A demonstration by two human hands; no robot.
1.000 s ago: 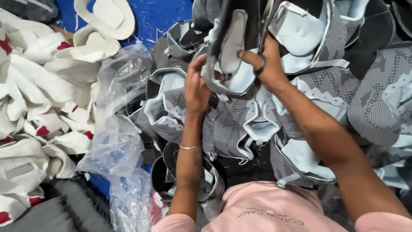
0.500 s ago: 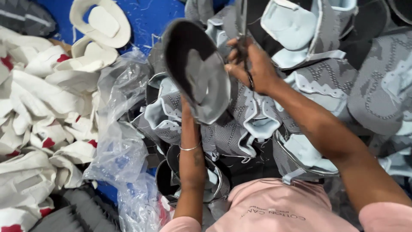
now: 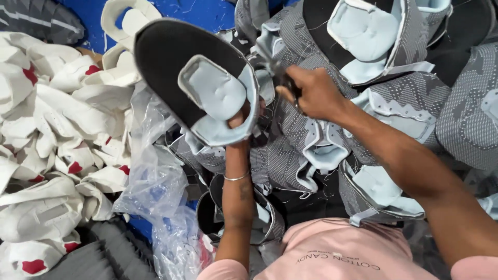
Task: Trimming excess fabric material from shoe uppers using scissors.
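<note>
Blue flooring shows between heaps of white-and-red and grey knit shoe uppers. Left hand pinches a soft, light grey-and-pale-blue upper by its padded collar, raised over the pile; right hand is closed on a small dark tool.

Shoe upper in my left hand: black outside w/ pale blue padded lining. Pile of uppers by my right hand: grey dotted knit, pale blue trim. White pieces w/ red patches. Blue floor. My shirt: pink.
</note>
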